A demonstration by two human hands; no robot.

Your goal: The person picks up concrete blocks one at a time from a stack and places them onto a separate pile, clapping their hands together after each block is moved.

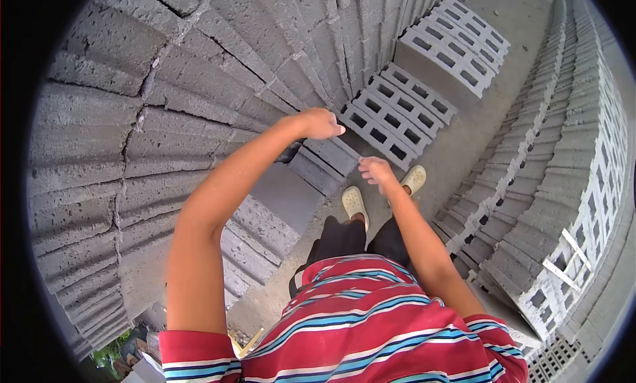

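Observation:
My left hand (320,123) reaches out over the row of blocks beside the wall, its thumb pointing right and its fingers loosely bent, partly hidden from above. Nothing shows in its grasp. My right hand (376,171) is lower and nearer my body, with fingers half bent and slightly apart, holding nothing visible. Just beyond both hands, grey hollow concrete blocks (396,115) stand side by side on the ground, their rectangular holes facing up. Below my left hand are more grey blocks (319,170) with smooth sides.
A tall stack of grey blocks (192,111) fills the left side. Farther along stands another group of hollow blocks (457,44). A long block stack (523,204) lines the right, with a dusty floor path (487,128) between. My pale clogs (354,203) are on the ground close to the blocks.

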